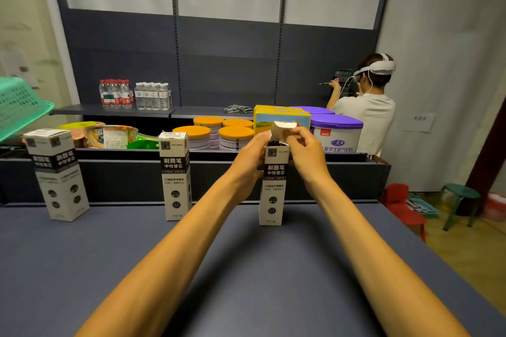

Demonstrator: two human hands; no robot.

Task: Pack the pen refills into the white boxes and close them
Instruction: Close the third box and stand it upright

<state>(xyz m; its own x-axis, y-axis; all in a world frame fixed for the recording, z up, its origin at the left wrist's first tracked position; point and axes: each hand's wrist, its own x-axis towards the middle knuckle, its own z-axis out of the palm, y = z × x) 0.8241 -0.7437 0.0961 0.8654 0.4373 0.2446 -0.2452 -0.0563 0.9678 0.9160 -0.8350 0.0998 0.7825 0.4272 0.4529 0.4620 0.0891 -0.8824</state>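
Closing the top flap on the third white box (272, 189), which is standing upright on the blue table (246, 268) to the right of two closed boxes.

The left hand (250, 154) is gripping the box just under its open mouth while the right hand (308, 152) is pinching the rounded white flap (284, 126) above it; dark pen refills (276, 143) are showing inside the mouth. The box is tall, narrow, thin matte card, so it is likely to tip or buckle if the flap is being pushed down hard off-centre, and a refill standing proud could be catching the tuck tab and creasing it. The middle box (175, 175), left of it, is standing shut, and the far-left box (56, 172) is leaning.
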